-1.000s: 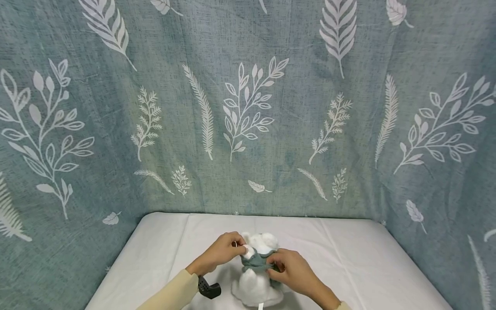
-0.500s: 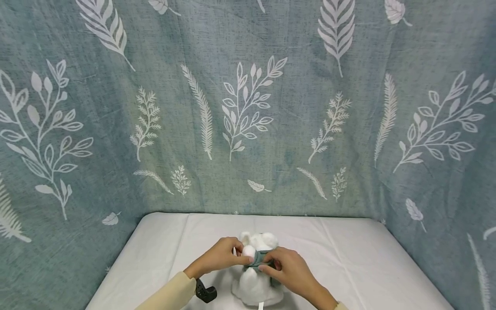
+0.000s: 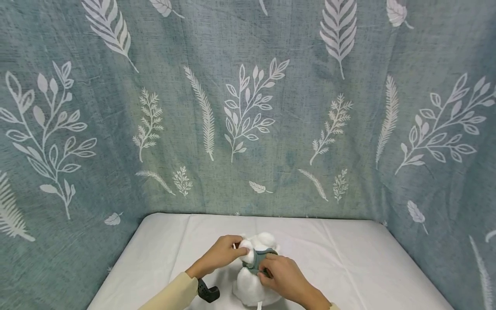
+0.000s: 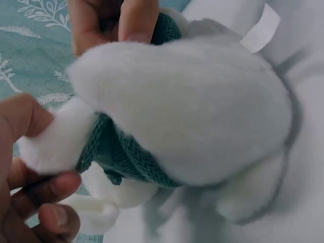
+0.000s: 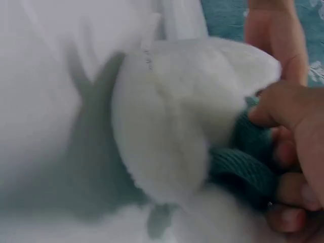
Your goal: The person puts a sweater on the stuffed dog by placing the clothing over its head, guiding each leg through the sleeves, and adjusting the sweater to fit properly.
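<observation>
Nearest to me a white plush toy (image 3: 256, 284) lies on the white desk (image 3: 348, 267), with a small tag (image 4: 259, 28) at its near end. The right hand (image 3: 284, 275) has its grip pinching the teal knitted garment (image 3: 258, 258) on the toy. The left hand (image 3: 218, 254) has its grip pinching one soft white limb (image 4: 55, 139). Behind the desk hangs a blue-green curtain with white leaves (image 3: 248, 107).

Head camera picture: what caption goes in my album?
Two hands, left hand and right hand, tug a teal knitted garment on a white plush toy.
</observation>
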Available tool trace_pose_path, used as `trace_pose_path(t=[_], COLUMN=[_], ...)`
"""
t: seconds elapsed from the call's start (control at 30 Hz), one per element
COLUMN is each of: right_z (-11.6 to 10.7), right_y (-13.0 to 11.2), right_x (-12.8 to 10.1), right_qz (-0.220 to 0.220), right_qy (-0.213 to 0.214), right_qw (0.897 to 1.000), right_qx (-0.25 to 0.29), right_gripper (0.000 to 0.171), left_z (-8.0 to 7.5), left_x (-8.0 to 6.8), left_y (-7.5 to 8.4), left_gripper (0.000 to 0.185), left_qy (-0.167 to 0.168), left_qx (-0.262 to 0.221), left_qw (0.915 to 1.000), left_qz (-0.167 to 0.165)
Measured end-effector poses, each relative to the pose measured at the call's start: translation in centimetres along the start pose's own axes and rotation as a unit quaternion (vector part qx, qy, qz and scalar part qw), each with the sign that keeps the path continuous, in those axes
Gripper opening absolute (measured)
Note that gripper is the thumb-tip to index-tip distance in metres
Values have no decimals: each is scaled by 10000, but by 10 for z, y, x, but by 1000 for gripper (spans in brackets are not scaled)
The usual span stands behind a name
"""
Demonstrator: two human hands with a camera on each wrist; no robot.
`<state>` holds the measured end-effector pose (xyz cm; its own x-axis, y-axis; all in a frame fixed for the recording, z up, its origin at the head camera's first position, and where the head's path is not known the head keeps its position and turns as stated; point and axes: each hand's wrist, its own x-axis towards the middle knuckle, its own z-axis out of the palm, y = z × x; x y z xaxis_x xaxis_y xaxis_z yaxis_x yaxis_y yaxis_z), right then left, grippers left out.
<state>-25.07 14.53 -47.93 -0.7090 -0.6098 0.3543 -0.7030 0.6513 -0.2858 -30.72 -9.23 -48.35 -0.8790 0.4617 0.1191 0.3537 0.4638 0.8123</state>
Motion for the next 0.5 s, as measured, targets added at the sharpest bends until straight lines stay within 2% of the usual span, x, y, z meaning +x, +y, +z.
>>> trace_pose_path(t=[0.13, 0.27, 0.4, 0.5], right_z=[-6, -11, -12, -13], right_y=[-2, -2, 1, 5], right_x=[-1, -1, 0, -2], right_qz=[-136, -188, 139, 511], right_qy=[-307, -595, -626, -446], right_qw=[9992, 9974, 9949, 9914], right_qx=[203, 364, 778, 1116], right_gripper=[16, 16, 10, 12], left_z=[-1, 0, 0, 0], left_x=[2, 3, 3, 3], left_y=[-2, -3, -2, 0], left_gripper=[25, 28, 28, 26], left_qy=[298, 341, 286, 168], left_qx=[-41, -61, 16, 72], left_qw=[9995, 9991, 9993, 9996], left_qz=[-123, -229, -241, -217])
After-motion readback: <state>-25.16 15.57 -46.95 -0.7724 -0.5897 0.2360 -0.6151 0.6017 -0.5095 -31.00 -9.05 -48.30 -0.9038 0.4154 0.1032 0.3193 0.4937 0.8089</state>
